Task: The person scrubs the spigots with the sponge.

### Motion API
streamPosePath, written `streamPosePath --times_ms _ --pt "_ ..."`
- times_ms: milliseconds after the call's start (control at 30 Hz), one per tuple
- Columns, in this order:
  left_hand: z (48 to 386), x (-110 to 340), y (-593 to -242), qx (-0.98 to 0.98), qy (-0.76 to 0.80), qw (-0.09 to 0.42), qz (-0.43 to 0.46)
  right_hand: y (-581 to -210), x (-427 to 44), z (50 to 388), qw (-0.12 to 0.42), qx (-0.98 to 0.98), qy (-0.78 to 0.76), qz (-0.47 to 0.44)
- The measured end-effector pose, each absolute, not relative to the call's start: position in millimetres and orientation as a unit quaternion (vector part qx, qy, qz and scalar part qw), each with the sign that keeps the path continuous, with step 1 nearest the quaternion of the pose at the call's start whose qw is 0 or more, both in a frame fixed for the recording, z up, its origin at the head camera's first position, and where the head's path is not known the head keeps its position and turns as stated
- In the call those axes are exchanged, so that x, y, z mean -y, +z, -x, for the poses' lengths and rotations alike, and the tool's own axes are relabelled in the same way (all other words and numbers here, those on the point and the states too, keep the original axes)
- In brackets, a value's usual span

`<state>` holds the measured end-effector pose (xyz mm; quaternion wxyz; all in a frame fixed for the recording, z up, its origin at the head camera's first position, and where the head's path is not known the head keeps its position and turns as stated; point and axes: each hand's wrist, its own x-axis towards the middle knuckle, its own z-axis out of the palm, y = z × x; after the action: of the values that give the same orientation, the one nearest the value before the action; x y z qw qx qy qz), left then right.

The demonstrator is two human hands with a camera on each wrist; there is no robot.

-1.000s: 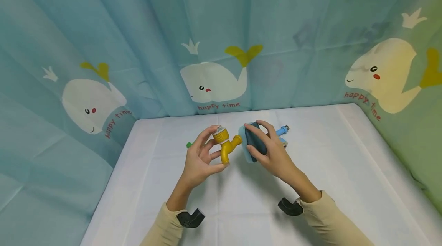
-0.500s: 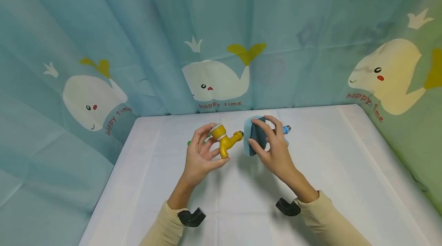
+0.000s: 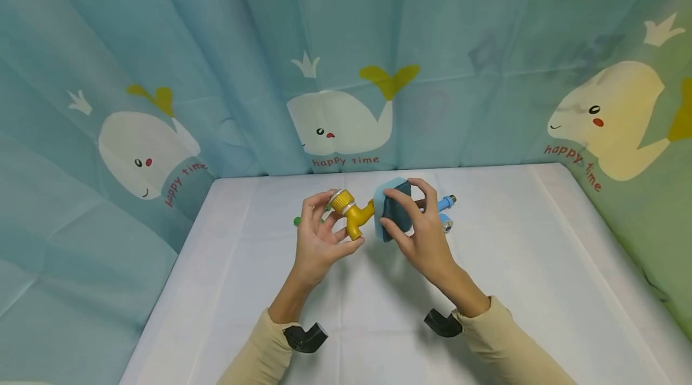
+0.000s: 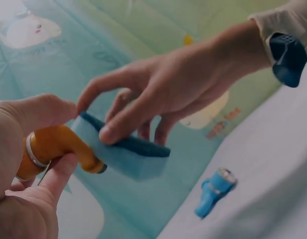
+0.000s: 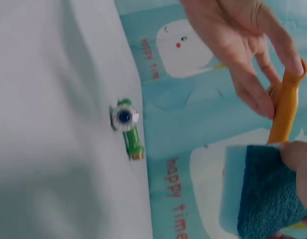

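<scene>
My left hand (image 3: 319, 241) grips a yellow plastic tap (image 3: 358, 217) between thumb and fingers, its ribbed knob up and its spout down. In my right hand (image 3: 427, 244) is a two-layer sponge (image 3: 399, 215), light blue on one side with a dark blue scouring layer. The light blue face is against or very near the tap's threaded end; in the head view the sponge overlaps that end. Behind the right hand a blue tap (image 3: 447, 202) lies on the table. A green tap (image 5: 132, 139), mostly hidden by the left hand in the head view, lies farther left.
A white cloth covers the table (image 3: 346, 337). Its back edge meets a blue-green curtain (image 3: 443, 60) printed with whales, which also hangs at both sides. Black wrist cameras (image 3: 305, 337) sit by both beige sleeves.
The sponge moved right, off the yellow tap's end, then back left over it. The left hand with the tap shifted slightly up and right, and the tap's tilt changed a little.
</scene>
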<state>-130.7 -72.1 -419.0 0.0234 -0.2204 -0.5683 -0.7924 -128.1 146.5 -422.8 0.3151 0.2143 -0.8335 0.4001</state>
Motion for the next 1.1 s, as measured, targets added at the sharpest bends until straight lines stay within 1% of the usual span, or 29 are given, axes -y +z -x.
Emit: streamPosePath --times_ms 200,367,433,600,733,833,933,1033,1100 --pt "132.2 70.0 -418.4 0.575 -0.789 0.025 0.216 -422.7 -141.3 123.2 0.330 0.829 0.397 -0.217" --pt "131.7 68.7 -417.0 0.574 -0.790 0.026 0.214 -423.5 -143.8 126.4 0.326 0.830 0.405 -0.200" --pt "131.7 68.8 -417.4 0.571 -0.792 0.024 0.213 -422.6 -143.2 124.4 0.326 0.821 0.416 -0.216" --pt "132.4 67.9 -417.3 0.565 -0.796 0.022 0.215 -417.3 -139.8 121.1 0.313 0.803 0.418 -0.289" --pt "131.2 67.8 -416.0 0.567 -0.797 0.021 0.208 -420.1 -144.3 127.0 0.311 0.809 0.409 -0.284" --pt "131.5 68.3 -416.6 0.568 -0.796 0.017 0.208 -420.1 -145.6 126.8 0.305 0.798 0.414 -0.314" --pt "132.9 68.9 -417.1 0.569 -0.792 0.017 0.218 -417.6 -146.8 128.5 0.285 0.796 0.406 -0.347" --pt "133.8 69.6 -418.2 0.577 -0.785 0.019 0.224 -415.7 -150.6 131.2 0.283 0.806 0.387 -0.348" --pt "134.2 69.8 -419.6 0.584 -0.778 0.017 0.230 -415.2 -154.3 130.8 0.269 0.811 0.379 -0.355"
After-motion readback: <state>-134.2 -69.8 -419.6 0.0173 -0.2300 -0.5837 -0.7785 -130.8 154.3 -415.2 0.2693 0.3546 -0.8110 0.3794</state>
